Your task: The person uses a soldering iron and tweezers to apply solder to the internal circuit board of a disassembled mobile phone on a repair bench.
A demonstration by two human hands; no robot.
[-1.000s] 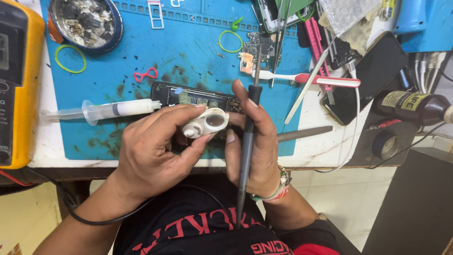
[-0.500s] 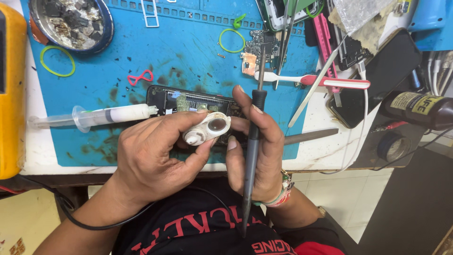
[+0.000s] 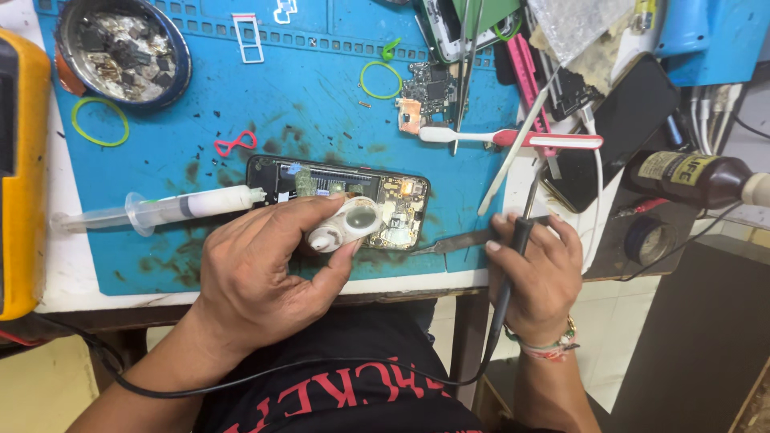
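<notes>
While left hand [image 3: 265, 273] grips loupe [image 3: 346, 224] — right hand [image 3: 536, 277] holds probe [image 3: 513, 265].

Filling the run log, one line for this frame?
left hand: holds white loupe over opened phone | right hand: grips black probe

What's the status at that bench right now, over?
Left hand grips white loupe over opened phone. Right hand holds black probe at mat edge. Syringe lies beside phone.

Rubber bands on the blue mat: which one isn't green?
The pink rubber band, twisted into a figure eight just above the opened phone. The other loops are green: a big one by the metal dish and two near the circuit board.
</notes>
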